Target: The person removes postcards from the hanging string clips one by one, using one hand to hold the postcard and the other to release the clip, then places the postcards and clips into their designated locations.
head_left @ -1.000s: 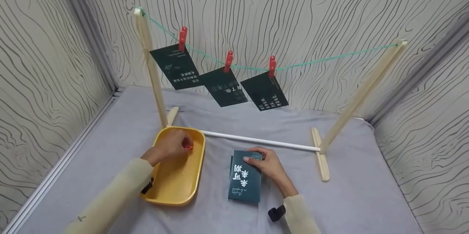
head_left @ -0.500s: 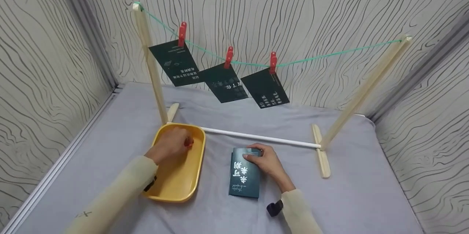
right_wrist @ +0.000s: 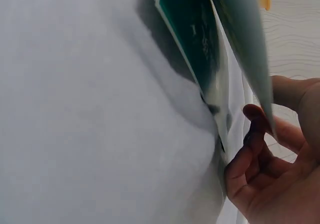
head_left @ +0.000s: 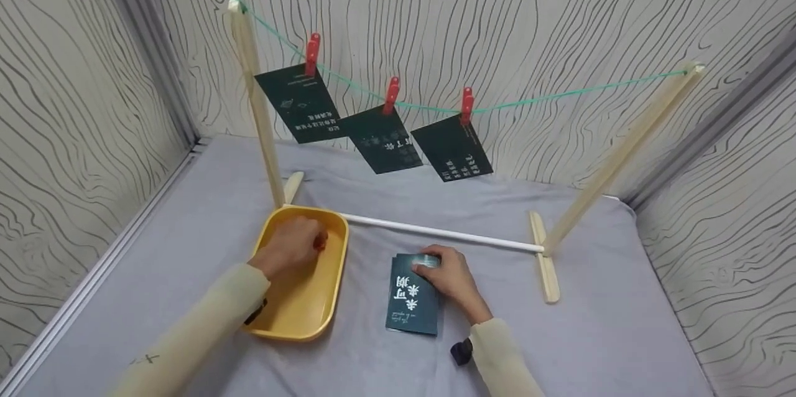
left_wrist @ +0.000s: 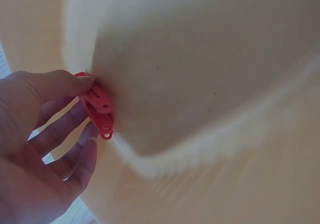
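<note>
My left hand [head_left: 292, 244] is down inside the yellow tray [head_left: 334, 297]. Its thumb and fingers pinch a red clothespin [left_wrist: 102, 106], which shows best in the left wrist view. On the cloth to the right, my right hand [head_left: 452, 275] holds the upper end of a dark green card [head_left: 410, 303] with white writing, thumb on top. The right wrist view shows this card [right_wrist: 245, 34] parted from another green card [right_wrist: 192, 39] beneath it. How many cards lie below cannot be told.
Behind, a green string [head_left: 559, 94] spans two wooden posts [head_left: 628, 154]. Three dark cards [head_left: 453, 148] hang from it by red clothespins [head_left: 467, 104]. A white rod [head_left: 441, 237] joins the posts' feet, just beyond the tray. Grey cloth [head_left: 591, 341] covers the table.
My right hand has shifted the top card slightly, and an edge of a card beneath shows at the upper left. My left hand stays in the tray with the clothespin.
</note>
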`<state>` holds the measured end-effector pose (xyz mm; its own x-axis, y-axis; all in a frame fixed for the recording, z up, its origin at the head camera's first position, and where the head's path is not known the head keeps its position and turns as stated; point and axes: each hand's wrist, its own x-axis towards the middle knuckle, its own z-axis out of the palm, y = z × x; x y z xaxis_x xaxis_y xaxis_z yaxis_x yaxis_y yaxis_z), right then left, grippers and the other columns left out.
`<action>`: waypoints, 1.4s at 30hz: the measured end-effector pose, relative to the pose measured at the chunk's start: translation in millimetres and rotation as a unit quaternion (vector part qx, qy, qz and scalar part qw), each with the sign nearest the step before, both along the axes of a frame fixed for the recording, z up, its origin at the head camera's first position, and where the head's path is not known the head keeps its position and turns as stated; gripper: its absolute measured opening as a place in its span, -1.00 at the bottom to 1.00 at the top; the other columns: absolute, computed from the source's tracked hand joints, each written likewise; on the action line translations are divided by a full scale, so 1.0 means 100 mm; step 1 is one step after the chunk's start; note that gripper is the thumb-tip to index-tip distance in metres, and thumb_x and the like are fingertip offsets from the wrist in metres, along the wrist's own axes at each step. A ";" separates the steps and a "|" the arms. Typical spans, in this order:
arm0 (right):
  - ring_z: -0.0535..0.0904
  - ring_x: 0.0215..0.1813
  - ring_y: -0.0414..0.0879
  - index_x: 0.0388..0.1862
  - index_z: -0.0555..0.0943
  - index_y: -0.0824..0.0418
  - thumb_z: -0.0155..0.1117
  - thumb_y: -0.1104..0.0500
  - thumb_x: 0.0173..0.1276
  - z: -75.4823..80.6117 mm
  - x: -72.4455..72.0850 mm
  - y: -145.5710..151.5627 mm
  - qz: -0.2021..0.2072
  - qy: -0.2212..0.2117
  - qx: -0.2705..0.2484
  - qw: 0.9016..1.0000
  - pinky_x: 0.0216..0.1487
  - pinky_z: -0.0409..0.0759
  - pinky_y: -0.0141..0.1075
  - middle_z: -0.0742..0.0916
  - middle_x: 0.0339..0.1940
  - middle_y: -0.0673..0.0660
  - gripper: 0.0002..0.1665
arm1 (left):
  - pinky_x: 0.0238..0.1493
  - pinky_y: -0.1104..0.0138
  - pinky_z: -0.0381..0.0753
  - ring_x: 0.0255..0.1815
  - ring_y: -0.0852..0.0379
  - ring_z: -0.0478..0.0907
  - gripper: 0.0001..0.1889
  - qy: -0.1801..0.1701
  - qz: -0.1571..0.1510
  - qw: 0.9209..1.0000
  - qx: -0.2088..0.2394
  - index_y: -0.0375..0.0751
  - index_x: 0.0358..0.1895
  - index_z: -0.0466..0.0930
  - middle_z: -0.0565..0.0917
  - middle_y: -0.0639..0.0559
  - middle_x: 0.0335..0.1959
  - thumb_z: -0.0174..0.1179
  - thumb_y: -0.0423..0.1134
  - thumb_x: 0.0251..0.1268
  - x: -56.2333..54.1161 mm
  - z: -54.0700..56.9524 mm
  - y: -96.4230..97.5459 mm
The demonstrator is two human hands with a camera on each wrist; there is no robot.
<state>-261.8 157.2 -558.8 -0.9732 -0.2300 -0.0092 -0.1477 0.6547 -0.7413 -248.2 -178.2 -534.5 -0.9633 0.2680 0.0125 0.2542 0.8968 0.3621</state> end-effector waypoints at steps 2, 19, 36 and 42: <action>0.66 -0.09 -0.04 0.00 0.79 0.20 0.57 0.12 0.26 0.00 0.00 -0.02 -0.001 0.002 0.006 1.000 0.03 0.63 -0.07 0.83 -0.03 0.19 -0.65 | -0.23 0.21 0.52 -0.46 0.05 0.44 -0.91 -0.005 0.005 1.000 0.000 -0.19 -0.38 0.71 0.52 0.04 -0.57 0.33 -0.44 0.27 0.00 0.00 0.00; 0.61 -0.10 -0.01 -0.09 0.79 0.23 0.59 0.14 0.24 -0.10 0.00 -0.04 0.017 0.065 0.023 0.997 0.01 0.59 -0.08 0.77 -0.12 0.21 -0.70 | -0.39 0.27 0.39 -0.55 0.10 0.34 -0.89 0.036 -0.021 0.999 0.002 -0.26 -0.48 0.70 0.48 0.06 -0.63 0.32 -0.49 0.16 0.05 -0.03 -0.01; 0.50 -0.17 -0.06 -0.19 0.78 0.23 0.64 0.17 0.17 -0.08 0.01 -0.04 0.032 0.044 0.030 0.998 -0.07 0.49 -0.22 0.70 -0.21 0.16 -0.72 | -0.22 0.27 0.51 -0.43 0.07 0.49 -0.95 -0.046 0.014 0.998 0.035 -0.15 -0.23 0.73 0.48 0.04 -0.56 0.32 -0.27 0.39 0.06 0.17 0.02; 0.51 -0.16 -0.06 -0.22 0.74 0.22 0.65 0.20 0.15 -0.08 0.00 -0.03 0.032 0.037 0.038 0.998 -0.04 0.52 -0.17 0.68 -0.22 0.15 -0.73 | 0.00 0.16 0.64 -0.23 0.01 0.55 -0.79 -0.042 0.026 0.998 0.047 -0.18 0.02 0.78 0.71 -0.01 -0.28 0.31 -0.26 0.40 0.07 0.27 0.05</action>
<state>-261.8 154.0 -566.6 -0.9550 -0.2937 0.0419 -0.2437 0.6963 -0.6752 -241.0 -172.9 -507.1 -0.9747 0.2188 -0.0465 0.1731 0.8694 0.4628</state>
